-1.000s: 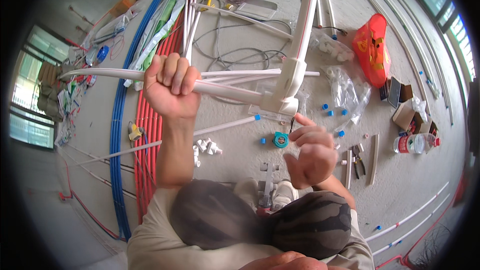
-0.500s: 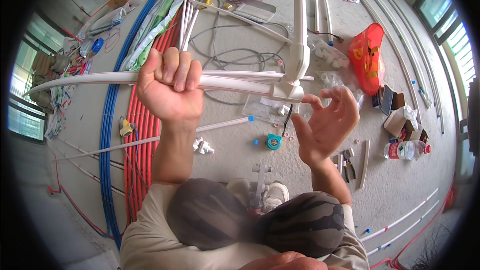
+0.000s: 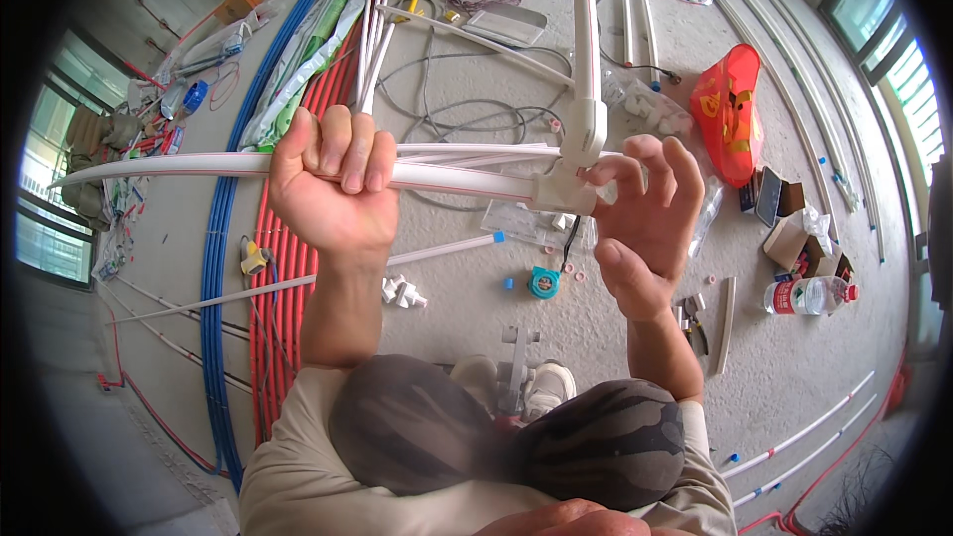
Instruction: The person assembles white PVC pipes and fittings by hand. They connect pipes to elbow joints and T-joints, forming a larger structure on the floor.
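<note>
My left hand (image 3: 338, 179) is wrapped round a long white pipe (image 3: 462, 179) with a thin red stripe, held crosswise above the floor. At the pipe's right end sits a white tee fitting (image 3: 564, 194). An elbow-like white fitting (image 3: 585, 131) joins on above it, and another striped white pipe (image 3: 587, 30) runs from there toward the far edge. My right hand (image 3: 650, 228) is at the tee's right side, fingers bent and apart. Its index fingertip is at the fitting; whether it touches I cannot tell.
Blue pipes (image 3: 220, 238) and red pipes (image 3: 273, 308) run along the left floor. A teal tape measure (image 3: 543, 283), white fittings (image 3: 402, 292), pliers (image 3: 699, 330), a water bottle (image 3: 809, 297) and a red bag (image 3: 728, 114) lie around. A grey cable (image 3: 427, 89) coils beyond the pipe.
My right hand has shifted up and its index finger has come over the tee's edge. The fittings have moved slightly left and tilted. My left hand keeps its grip.
</note>
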The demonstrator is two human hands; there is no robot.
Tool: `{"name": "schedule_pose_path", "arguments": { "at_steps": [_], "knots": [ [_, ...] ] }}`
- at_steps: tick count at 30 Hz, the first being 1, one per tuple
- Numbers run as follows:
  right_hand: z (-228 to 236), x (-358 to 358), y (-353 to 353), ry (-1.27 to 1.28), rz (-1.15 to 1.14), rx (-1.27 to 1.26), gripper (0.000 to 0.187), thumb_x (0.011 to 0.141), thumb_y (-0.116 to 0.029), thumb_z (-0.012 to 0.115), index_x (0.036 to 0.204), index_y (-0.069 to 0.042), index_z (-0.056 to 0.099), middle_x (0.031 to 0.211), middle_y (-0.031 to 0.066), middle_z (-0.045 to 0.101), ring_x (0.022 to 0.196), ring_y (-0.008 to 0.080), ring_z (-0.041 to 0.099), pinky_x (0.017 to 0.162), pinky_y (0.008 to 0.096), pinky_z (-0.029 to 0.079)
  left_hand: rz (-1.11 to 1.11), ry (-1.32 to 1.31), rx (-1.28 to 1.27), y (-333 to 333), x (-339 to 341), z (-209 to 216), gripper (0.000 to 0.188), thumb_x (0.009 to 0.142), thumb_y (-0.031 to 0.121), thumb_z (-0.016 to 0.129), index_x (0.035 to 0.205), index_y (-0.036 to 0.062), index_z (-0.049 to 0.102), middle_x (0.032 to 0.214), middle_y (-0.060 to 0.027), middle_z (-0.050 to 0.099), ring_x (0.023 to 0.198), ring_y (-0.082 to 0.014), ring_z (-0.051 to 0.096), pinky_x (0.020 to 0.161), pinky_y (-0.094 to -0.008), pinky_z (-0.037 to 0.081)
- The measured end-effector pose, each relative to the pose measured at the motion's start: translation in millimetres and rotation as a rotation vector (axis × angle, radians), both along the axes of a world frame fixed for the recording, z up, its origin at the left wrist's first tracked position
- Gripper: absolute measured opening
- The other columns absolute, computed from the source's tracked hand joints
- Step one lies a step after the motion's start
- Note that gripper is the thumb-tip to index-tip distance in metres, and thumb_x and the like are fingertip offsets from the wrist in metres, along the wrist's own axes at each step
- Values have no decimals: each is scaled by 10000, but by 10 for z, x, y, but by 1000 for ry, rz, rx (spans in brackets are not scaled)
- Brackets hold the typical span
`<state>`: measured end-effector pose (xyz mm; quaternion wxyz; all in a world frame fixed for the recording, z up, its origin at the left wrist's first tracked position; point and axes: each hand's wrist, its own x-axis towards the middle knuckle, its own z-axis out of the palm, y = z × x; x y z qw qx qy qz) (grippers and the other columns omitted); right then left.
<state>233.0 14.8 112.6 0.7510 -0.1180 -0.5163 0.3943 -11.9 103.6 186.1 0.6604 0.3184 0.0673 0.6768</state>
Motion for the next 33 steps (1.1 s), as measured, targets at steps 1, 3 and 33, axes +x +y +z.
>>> {"name": "schedule_pose_path", "arguments": {
  "at_steps": [1, 3, 33],
  "knots": [
    [19, -17, -20, 48, -3, -24, 994, 816, -12, 750, 1631, -121, 192, 1493, 131, 350, 1230, 265, 512, 1008, 476, 543, 0, -1, -3, 7, -6, -1, 461, 1061, 240, 515, 646, 172, 326, 606, 23, 342, 489, -108, 323, 434, -285, 319],
    [32, 16, -46, 55, 63, -31, 1045, 795, -56, 772, 1645, -148, 171, 1506, 129, 346, 1251, 270, 491, 1002, 487, 532, -3, 0, -9, 5, -24, -3, 460, 1061, 239, 515, 647, 170, 327, 604, 23, 342, 484, -107, 318, 427, -282, 316],
    [-192, 83, -514, -284, -279, -269, 807, 785, -31, 753, 1502, 2, 384, 1407, 130, 379, 1248, 240, 491, 1102, 448, 441, -162, 45, 105, -46, -11, -75, 437, 1093, 260, 458, 686, 153, 341, 621, 1, 377, 474, -125, 329, 401, -304, 311]
  ]
}}
